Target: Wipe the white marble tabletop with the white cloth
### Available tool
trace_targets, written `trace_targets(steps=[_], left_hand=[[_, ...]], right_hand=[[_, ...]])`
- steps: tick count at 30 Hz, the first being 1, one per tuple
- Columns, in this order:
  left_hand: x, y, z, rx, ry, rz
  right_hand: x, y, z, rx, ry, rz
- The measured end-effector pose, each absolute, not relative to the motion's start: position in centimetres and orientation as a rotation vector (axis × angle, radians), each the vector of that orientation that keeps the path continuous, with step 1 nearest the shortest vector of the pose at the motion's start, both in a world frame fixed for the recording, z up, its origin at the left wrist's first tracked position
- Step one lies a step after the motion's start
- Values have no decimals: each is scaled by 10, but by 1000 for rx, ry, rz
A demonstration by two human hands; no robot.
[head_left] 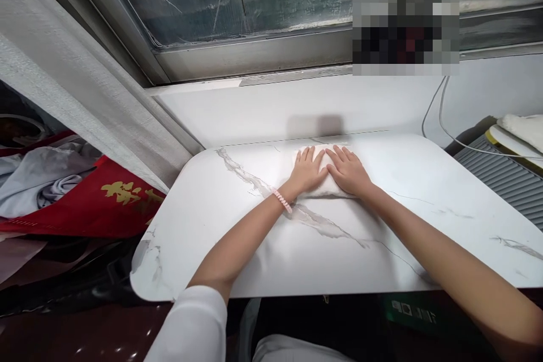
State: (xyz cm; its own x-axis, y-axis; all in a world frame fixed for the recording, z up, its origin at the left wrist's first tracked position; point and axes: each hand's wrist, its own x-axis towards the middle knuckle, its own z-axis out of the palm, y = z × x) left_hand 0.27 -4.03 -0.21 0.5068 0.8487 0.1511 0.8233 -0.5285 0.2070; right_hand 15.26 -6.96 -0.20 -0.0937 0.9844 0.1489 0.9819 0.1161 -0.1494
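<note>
A folded white cloth lies on the white marble-patterned table, near its back edge. Flat on the cloth's left part rests my left hand, fingers spread and pointing away from me. My right hand lies the same way on the right part, its thumb close to the left one. Both palms press down from above, and neither hand grips the cloth. A pink coiled band circles my left wrist. The hands hide much of the cloth's top.
Behind the table are a white wall and a window. A pale curtain hangs at left, beside a red bag with gold lettering and grey clothes. A white cable and a ridged grey surface are at right.
</note>
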Motion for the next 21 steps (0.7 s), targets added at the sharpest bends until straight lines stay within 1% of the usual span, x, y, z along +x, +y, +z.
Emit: trace_targets(steps=[5,10,15,21], left_hand=[[1,-99,0,2675,1260,356],[0,-139,3,2645,1131,391],[3,-139,6,2630,1115,342],[28,-107,6,2628,1184,336]], right_hand=[[162,-135,-7,-1912,-2156,-8],[174,-177,-9,-1874,-2172,77],[182,-166,-6,-1830,-2218,120],[209,-120,-10,-1809,-2257,94]])
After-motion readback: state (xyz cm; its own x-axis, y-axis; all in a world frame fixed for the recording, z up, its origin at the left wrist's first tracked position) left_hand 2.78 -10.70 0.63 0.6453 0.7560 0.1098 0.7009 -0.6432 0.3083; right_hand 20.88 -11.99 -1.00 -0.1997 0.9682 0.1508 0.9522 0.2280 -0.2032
